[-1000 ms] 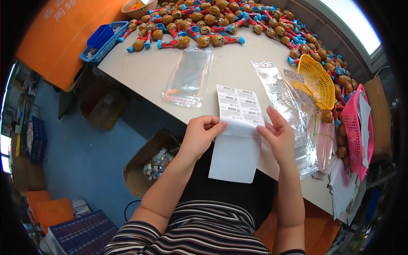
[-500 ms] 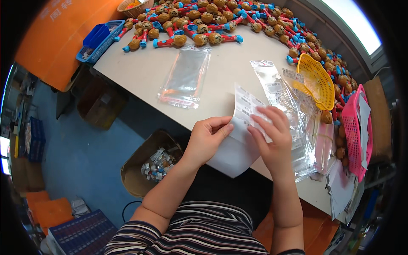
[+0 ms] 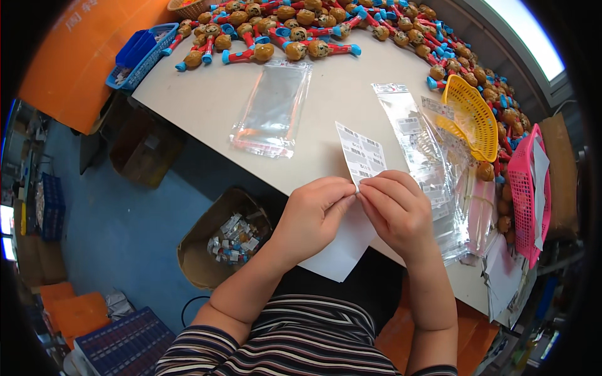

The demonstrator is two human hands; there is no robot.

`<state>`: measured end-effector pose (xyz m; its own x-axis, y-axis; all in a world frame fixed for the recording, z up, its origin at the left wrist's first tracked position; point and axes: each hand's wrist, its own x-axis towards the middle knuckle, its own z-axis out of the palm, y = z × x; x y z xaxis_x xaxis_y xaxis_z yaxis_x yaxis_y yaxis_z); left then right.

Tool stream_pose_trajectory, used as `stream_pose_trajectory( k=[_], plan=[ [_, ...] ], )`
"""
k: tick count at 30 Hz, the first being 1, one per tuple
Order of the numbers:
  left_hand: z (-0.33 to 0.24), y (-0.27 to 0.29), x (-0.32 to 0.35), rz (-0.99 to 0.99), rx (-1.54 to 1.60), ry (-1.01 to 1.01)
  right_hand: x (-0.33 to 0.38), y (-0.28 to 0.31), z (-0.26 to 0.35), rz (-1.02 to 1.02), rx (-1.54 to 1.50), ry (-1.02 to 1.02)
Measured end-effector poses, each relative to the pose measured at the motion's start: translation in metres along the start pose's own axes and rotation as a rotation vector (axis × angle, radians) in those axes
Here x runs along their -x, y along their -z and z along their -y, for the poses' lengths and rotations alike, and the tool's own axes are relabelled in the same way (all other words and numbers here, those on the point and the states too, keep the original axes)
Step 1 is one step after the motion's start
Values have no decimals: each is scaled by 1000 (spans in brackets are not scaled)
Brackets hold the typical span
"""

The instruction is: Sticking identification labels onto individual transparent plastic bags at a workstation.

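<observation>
A white sheet of printed barcode labels (image 3: 362, 150) is held up over the table's near edge, its blank lower part (image 3: 342, 254) hanging toward my lap. My left hand (image 3: 313, 216) pinches it between thumb and forefinger. At the same spot my right hand (image 3: 398, 210) is closed, thumb and forefinger meeting the left fingertips at the sheet; whether a single label is between them is hidden. Beyond my left hand lies a stack of clear plastic bags (image 3: 271, 109). Right of the sheet are clear bags bearing labels (image 3: 411, 125), spread in an overlapping row.
Red-and-blue toys with round brown heads (image 3: 295, 50) are heaped along the far and right sides. A yellow basket (image 3: 470, 113) and pink basket (image 3: 522, 200) stand right; a blue basket (image 3: 147, 66) far left. Below sits a cardboard box (image 3: 204, 250) of small packed items.
My right hand has gone from spread fingers over the labels to a pinch beside my left fingertips. The left hand has moved slightly right, and the sheet's printed part stands more in view.
</observation>
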<state>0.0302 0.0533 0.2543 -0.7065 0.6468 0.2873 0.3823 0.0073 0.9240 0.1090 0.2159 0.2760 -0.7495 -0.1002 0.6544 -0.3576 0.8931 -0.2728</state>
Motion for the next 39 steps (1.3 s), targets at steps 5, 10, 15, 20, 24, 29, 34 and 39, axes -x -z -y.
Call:
stream_pose_trajectory(
  k=[5, 10, 15, 20, 24, 29, 34, 39],
  plan=[
    [0, 2, 0, 4, -39, -51, -1, 1, 0, 17, -21, -18],
    [-5, 1, 1, 20, 20, 100, 0, -2, 1, -37, -181, -158],
    [7, -1, 5, -1, 246, 309, 2, 6, -6, -22, -804, -984],
    [9, 1, 6, 0, 302, 374, 11, 10, -36, -125, -958, -1050],
    [18, 1, 8, -32, 388, 415, 12, 20, -55, -214, -1083, -1111],
    [28, 2, 5, -44, 419, 443, 12, 24, -64, -341, -1132, -1150],
    [40, -4, 3, -112, 531, 488, 18, 25, -73, -483, -1160, -1177],
    [51, -9, 1, -168, 592, 545, 22, 34, -87, -827, -1196, -1149]
  ],
)
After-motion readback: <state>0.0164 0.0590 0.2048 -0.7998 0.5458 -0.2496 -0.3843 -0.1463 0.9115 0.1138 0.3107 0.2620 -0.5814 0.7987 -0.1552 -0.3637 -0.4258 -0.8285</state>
